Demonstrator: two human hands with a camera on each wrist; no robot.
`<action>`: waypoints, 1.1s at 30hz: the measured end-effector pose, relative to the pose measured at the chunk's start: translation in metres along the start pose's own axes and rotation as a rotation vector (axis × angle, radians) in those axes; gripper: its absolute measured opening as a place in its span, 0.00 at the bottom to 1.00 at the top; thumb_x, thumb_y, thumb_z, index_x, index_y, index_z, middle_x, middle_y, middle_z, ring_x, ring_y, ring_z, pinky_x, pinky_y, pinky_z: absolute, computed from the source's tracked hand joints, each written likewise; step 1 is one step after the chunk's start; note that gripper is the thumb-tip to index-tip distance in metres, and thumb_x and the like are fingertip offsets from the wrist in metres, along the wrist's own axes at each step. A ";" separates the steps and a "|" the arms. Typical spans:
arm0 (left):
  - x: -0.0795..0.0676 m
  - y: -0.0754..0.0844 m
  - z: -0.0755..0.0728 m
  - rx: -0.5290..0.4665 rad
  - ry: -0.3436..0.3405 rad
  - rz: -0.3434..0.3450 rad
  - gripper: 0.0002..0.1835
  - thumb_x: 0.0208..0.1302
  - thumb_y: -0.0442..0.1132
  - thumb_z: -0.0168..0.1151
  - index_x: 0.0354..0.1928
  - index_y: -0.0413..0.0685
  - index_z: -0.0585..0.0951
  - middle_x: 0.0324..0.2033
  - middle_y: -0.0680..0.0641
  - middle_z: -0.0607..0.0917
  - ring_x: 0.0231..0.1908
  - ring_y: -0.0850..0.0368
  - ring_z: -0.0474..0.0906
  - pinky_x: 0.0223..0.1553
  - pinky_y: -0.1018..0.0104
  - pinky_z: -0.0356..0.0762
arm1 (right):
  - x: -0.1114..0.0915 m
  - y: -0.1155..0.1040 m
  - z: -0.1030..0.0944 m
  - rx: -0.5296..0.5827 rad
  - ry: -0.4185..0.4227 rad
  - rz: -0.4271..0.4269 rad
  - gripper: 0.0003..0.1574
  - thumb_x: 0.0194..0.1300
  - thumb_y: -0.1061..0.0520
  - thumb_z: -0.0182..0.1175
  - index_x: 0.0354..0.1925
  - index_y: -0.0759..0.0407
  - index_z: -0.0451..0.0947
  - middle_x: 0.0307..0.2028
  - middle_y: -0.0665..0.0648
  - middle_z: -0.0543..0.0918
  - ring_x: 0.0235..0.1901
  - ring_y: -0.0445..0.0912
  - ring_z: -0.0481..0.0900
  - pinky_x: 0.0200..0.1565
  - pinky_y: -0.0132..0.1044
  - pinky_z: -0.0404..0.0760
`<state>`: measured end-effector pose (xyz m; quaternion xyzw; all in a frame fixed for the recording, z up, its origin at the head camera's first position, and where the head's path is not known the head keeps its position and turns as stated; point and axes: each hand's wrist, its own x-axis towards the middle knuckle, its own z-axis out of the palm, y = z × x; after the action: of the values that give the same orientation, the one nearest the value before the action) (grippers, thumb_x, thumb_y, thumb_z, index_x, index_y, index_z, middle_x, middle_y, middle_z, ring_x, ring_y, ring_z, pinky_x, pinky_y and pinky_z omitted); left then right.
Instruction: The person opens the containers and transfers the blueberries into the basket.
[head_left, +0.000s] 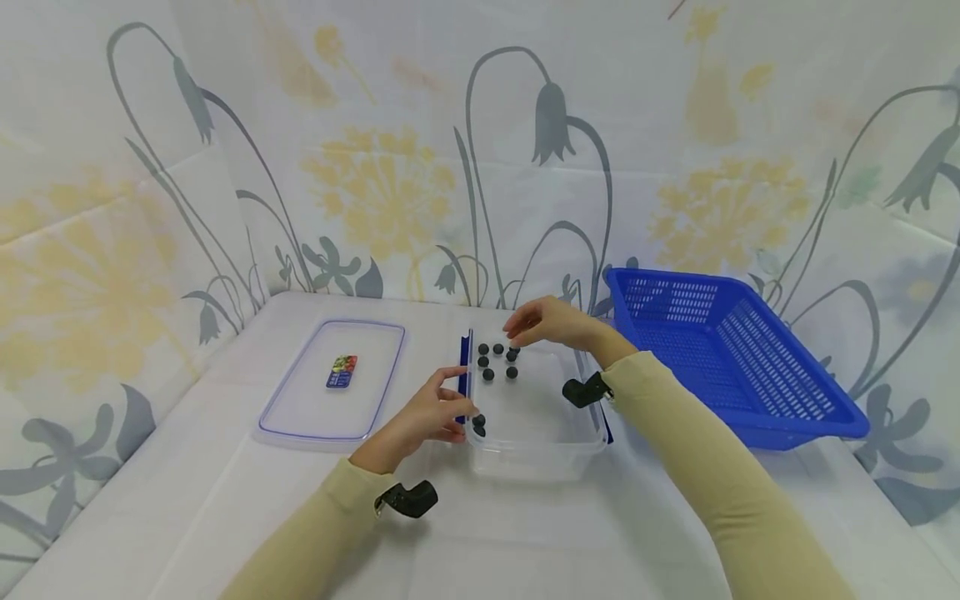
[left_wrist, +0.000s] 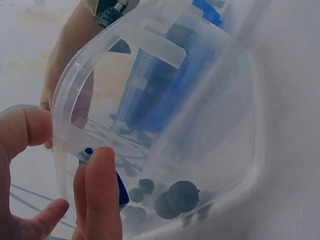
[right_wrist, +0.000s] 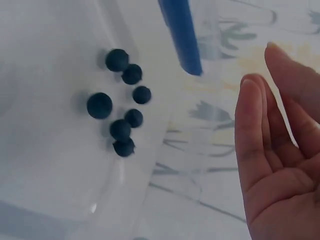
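Observation:
A clear plastic container [head_left: 540, 462] with blue clasps stands on the table. Inside it several dark, round blueberries [head_left: 488, 375] sit by its left wall, most at the far corner. My left hand [head_left: 431, 410] holds the container's left rim, with fingers on the outer side by the blue clasp [left_wrist: 122, 191]; in the left wrist view those fingers cover part of the wall. Over the far left corner, just above the blueberries, hovers my right hand [head_left: 551, 325]. Its fingers lie together, with the thumb apart from them and nothing visible between, as the right wrist view shows.
Right of the container stands a blue plastic basket [head_left: 731, 287], close to the right forearm. A clear lid [head_left: 300, 400] with a blue edge and a fruit label lies flat at the left. The flowered cloth [head_left: 420, 108] hangs behind the table.

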<state>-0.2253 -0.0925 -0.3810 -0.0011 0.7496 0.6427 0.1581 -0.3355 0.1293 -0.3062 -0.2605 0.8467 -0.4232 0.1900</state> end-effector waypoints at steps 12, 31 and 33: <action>0.002 -0.002 -0.004 -0.021 -0.031 0.023 0.39 0.54 0.34 0.63 0.68 0.55 0.59 0.44 0.40 0.71 0.23 0.54 0.74 0.28 0.62 0.81 | 0.029 0.009 0.048 -0.161 -0.276 0.022 0.15 0.53 0.69 0.65 0.42 0.70 0.80 0.38 0.59 0.83 0.38 0.45 0.79 0.44 0.36 0.79; 0.001 -0.001 -0.005 -0.022 -0.045 0.039 0.39 0.54 0.34 0.62 0.67 0.53 0.59 0.42 0.41 0.71 0.24 0.55 0.73 0.28 0.62 0.81 | 0.034 0.016 0.076 -0.406 -0.506 0.030 0.09 0.49 0.65 0.69 0.31 0.59 0.80 0.26 0.49 0.78 0.28 0.40 0.73 0.34 0.30 0.75; 0.002 -0.002 -0.003 -0.027 -0.044 0.038 0.38 0.53 0.34 0.62 0.67 0.53 0.59 0.42 0.41 0.71 0.23 0.55 0.73 0.27 0.62 0.81 | 0.032 0.015 0.071 -0.393 -0.477 0.053 0.11 0.49 0.66 0.68 0.34 0.59 0.80 0.28 0.49 0.80 0.30 0.41 0.75 0.37 0.31 0.77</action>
<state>-0.2275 -0.0957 -0.3827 0.0252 0.7372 0.6554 0.1623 -0.3269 0.0739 -0.3619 -0.3624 0.8503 -0.1730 0.3403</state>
